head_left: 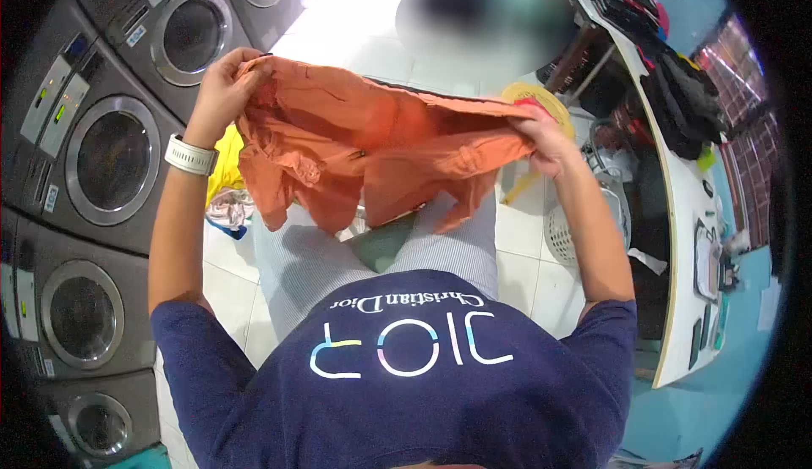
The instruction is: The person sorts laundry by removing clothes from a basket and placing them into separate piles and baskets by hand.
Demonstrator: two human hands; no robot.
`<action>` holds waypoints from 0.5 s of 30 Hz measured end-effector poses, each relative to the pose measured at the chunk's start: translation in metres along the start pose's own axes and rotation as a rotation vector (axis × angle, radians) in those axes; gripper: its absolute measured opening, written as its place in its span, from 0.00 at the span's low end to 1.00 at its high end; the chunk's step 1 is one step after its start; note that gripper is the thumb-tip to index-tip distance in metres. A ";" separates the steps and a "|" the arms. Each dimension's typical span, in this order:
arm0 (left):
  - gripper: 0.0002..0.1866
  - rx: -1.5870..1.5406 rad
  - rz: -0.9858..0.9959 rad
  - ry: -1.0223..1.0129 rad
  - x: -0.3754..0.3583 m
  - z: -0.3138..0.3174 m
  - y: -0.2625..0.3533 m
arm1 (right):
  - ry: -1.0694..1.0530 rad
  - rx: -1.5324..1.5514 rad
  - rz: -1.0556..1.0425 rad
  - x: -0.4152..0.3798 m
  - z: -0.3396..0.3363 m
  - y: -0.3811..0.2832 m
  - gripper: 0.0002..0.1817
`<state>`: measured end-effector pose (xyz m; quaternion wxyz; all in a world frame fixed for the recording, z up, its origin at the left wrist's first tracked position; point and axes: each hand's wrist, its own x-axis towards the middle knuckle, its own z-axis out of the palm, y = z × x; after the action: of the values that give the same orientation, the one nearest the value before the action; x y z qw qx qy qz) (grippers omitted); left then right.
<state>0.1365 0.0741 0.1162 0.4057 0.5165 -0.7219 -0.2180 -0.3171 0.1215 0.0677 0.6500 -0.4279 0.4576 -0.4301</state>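
A pair of orange shorts (330, 105) is stretched out in the air above my lap, its waistband running along the top. My left hand (233, 88), with a pale watch on the wrist, is closed on one end of the waistband. At the opposite end, my right hand (545, 139) grips the cloth, and its fingers are partly hidden by the fabric. The shorts sag between the two hands, with creased legs hanging down over my striped trousers (317, 253). Beyond my left forearm lies a yellow cloth (223, 169) on a heap with pale patterned laundry (230, 210).
Stacked front-loading machines (114, 160) line the left side. To the right, a white perforated basket (561, 236) stands below a long table (664, 334) bearing dark clothes (685, 101). A yellow round object (541, 95) is behind my right hand. White tiles (518, 279) cover the floor.
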 end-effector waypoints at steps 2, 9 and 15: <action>0.10 0.029 0.109 0.024 0.003 -0.031 -0.011 | 0.153 -0.187 -0.069 0.024 0.010 -0.029 0.20; 0.12 0.040 0.501 0.850 -0.014 -0.048 0.024 | 0.509 -0.695 -1.251 0.043 0.047 -0.073 0.16; 0.17 0.681 -0.017 -0.208 -0.027 0.049 -0.133 | 0.078 -1.404 -0.265 0.127 -0.017 0.085 0.15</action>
<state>0.1759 0.0445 -0.0198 0.1330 0.6031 -0.7863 -0.0197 -0.2925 0.0201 -0.0460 0.1464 -0.7815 0.5935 -0.1244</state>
